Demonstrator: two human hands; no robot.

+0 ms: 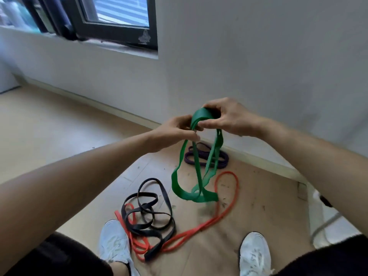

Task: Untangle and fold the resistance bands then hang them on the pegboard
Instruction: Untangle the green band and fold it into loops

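**Green band held up in both hands, the rest on the floor**

We hold the wide green rubber resistance band (187,195) in the air in front of us, above the floor. Our right hand (225,118) pinches its folded top bend between thumb and curled fingers. Our left hand (175,132) sits just beside it, fingers curled round the strands below the bend. The band's loops hang down twisted over one another.

Behind the hanging loops, a coiled purple band (188,159) lies near the skirting board. A thin orange-red band (187,236) stretches across the pale wood-look floor (258,196) and runs under a tangled black band (147,229) near our left white trainer (113,240). Our right white trainer (254,253) stands well apart from the tangle. A plain grey wall (258,56) rises ahead, with a dark-framed window (111,20) at upper left.
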